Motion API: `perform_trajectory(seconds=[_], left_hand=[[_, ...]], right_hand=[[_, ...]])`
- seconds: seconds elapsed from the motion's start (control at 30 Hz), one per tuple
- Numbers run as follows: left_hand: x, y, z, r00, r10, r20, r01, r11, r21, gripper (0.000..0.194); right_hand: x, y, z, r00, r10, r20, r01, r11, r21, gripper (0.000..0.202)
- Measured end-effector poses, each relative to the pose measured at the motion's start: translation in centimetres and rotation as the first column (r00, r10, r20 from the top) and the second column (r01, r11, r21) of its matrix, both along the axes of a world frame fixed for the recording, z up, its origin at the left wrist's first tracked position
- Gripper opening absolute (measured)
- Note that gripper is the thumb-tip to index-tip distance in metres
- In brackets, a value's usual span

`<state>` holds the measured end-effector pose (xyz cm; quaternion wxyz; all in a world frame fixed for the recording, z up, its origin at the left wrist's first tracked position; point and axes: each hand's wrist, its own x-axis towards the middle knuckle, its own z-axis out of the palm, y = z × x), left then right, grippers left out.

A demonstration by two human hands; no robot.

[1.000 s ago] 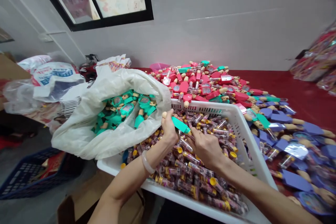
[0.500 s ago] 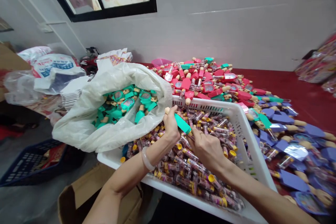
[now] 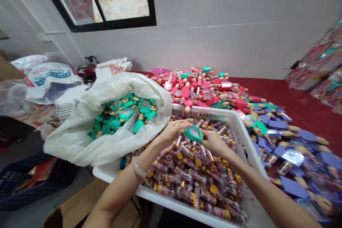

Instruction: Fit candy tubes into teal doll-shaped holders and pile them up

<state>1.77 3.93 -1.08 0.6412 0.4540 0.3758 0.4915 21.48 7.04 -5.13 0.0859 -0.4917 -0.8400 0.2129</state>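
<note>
My right hand (image 3: pixel 215 142) holds a green toy (image 3: pixel 193 134) with a clear window by its handle end, above the white basket (image 3: pixel 252 142). Just left of the toy is my left hand (image 3: pixel 175 130), its fingers stretched out and apart from a grip. Small clear tubes (image 3: pixel 187 174) with yellow caps fill the basket under both hands. A white sack (image 3: pixel 88 142), lying open on the basket's left side, has several green toys (image 3: pixel 125 114) in it.
Pink toys (image 3: pixel 205 94) are heaped behind the basket, purple toys (image 3: pixel 292 185) to its right. A blue basket (image 3: pixel 16 181) and a cardboard box (image 3: pixel 69 203) stand low at left. Wrapped packs (image 3: pixel 315 67) lie at far right.
My left hand has let go of the green toy and its fingers have opened. The toy, now in my right hand, has turned to show its window. The view has shifted slightly.
</note>
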Motion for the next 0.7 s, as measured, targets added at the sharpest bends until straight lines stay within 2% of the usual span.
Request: perform_trajectory(seconds=[0.07,0.13,0.17,0.23,0.3,0.37,0.4,0.43,0.47,0.53,0.57,0.6,0.63,0.67,0.7], left_hand=[[-1.4,0.1,0.1,0.946,-0.199,-0.257,0.185,0.980,-0.077,0.048],[-1.9,-0.2,-0.1,0.812,-0.284,-0.510,0.260,0.958,-0.121,0.061],[-1.9,-0.6,-0.3,0.724,-0.291,-0.626,0.291,0.951,-0.105,0.059],[-1.4,-1.9,-0.5,0.525,-0.199,-0.827,0.355,0.935,0.001,0.047],[-0.8,-3.6,-0.4,0.342,-0.026,-0.939,0.422,0.897,0.129,0.038],[-0.4,-5.3,0.0,0.240,0.097,-0.966,0.457,0.866,0.200,0.039],[-0.2,-6.1,0.4,0.233,0.108,-0.966,0.459,0.864,0.207,0.039],[-0.1,-6.7,0.9,0.262,0.089,-0.961,0.447,0.871,0.203,0.040],[-0.1,-7.1,1.4,0.321,0.028,-0.947,0.428,0.887,0.172,0.040],[0.0,-7.7,2.3,0.490,-0.216,-0.844,0.399,0.917,-0.003,0.040],[0.1,-7.8,2.7,0.571,-0.372,-0.732,0.402,0.904,-0.145,0.041],[0.2,-7.9,2.9,0.626,-0.513,-0.587,0.422,0.856,-0.298,0.042],[0.4,-8.0,3.1,0.651,-0.616,-0.444,0.450,0.784,-0.428,0.042],[0.5,-8.1,3.2,0.656,-0.673,-0.341,0.471,0.719,-0.511,0.042],[0.6,-8.1,3.2,0.653,-0.692,-0.309,0.480,0.693,-0.537,0.041]], right_hand=[[0.5,0.2,0.1,0.981,-0.107,0.159,0.071,0.973,0.219,0.016],[0.7,-0.4,0.3,0.960,-0.097,0.264,0.004,0.943,0.332,0.019],[0.7,-0.8,0.5,0.954,-0.056,0.294,-0.052,0.936,0.347,0.020],[0.9,-1.8,0.8,0.946,0.023,0.323,-0.138,0.931,0.339,0.017],[1.4,-2.7,1.2,0.936,0.088,0.341,-0.194,0.937,0.290,0.011],[2.0,-3.7,1.7,0.925,0.140,0.354,-0.240,0.936,0.256,0.008],[2.3,-4.1,2.1,0.921,0.160,0.356,-0.266,0.925,0.272,0.007],[2.6,-4.6,2.5,0.919,0.178,0.351,-0.296,0.901,0.318,0.007],[2.8,-5.1,2.9,0.919,0.198,0.341,-0.330,0.859,0.391,0.008],[3.1,-6.1,3.7,0.910,0.248,0.332,-0.401,0.724,0.562,0.014],[3.2,-6.5,4.1,0.903,0.269,0.335,-0.427,0.647,0.632,0.017],[3.3,-7.0,4.5,0.896,0.282,0.343,-0.444,0.583,0.681,0.019],[3.4,-7.4,4.9,0.893,0.281,0.352,-0.451,0.545,0.707,0.020],[3.4,-7.8,5.2,0.893,0.272,0.359,-0.451,0.537,0.713,0.021],[3.3,-8.1,5.4,0.895,0.260,0.363,-0.446,0.561,0.697,0.021]])
